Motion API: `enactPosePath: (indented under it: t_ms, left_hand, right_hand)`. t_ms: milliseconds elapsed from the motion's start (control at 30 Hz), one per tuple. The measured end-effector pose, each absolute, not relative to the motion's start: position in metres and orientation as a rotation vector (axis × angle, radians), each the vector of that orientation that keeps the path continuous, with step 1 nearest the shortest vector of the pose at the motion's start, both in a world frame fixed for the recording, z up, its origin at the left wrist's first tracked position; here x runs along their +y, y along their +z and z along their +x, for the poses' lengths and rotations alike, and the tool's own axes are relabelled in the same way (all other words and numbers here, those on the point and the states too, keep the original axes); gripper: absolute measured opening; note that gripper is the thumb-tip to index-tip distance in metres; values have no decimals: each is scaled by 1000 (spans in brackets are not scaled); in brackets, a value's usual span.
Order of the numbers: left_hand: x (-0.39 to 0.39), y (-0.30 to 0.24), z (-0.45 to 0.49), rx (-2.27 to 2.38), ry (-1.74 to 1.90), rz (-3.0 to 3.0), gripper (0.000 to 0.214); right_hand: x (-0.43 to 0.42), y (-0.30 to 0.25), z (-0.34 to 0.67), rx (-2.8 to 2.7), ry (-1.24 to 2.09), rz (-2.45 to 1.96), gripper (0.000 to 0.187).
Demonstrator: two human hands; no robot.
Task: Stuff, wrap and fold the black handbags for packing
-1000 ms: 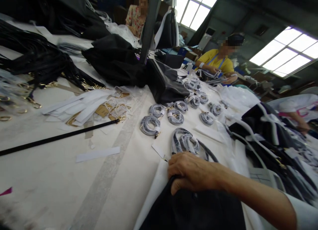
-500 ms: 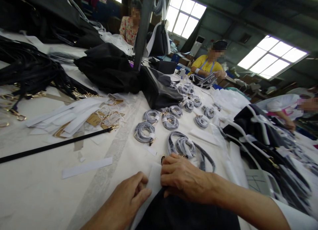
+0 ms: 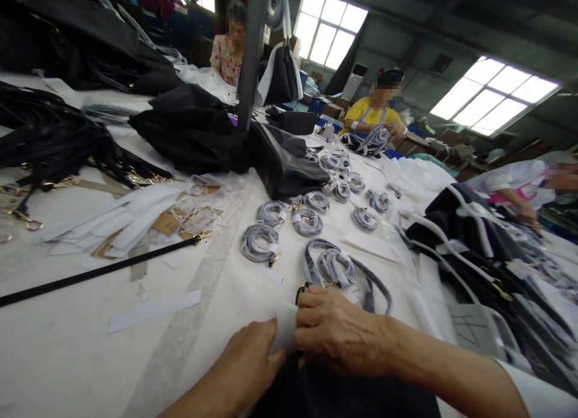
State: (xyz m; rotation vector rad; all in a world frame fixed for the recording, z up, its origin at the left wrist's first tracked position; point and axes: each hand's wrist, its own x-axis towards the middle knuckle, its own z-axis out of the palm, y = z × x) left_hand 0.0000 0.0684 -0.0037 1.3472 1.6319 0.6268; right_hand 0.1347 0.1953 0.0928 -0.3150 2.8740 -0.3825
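My left hand and my right hand meet at the near edge of the table, both closed on a white paper strip that lies over a black bag. A gold clasp pokes out just beyond my right fingers. A wrapped grey strap lies loosely coiled right behind my right hand.
Several coiled wrapped straps dot the white table. A long black strap, white paper strips and tags lie left. Black bags sit mid-table, more bags at right. Other people work at the far side.
My left hand came into view from below and closed on the white strip beside my right hand. The view tilted slightly down.
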Motion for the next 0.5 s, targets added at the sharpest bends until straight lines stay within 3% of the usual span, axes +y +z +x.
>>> enactPosePath:
  t_ms: [100, 333, 500]
  left_hand:
    - [64, 2, -1, 1713, 426, 1508, 26]
    - [78, 18, -17, 1200, 346, 1496, 24]
    - [73, 13, -35, 1053, 338, 1162, 19]
  right_hand:
    - [197, 95, 138, 2847, -552, -264, 23]
    - [219, 66, 130, 2746, -972, -39, 25]
    - [225, 46, 124, 2648, -1011, 431, 53]
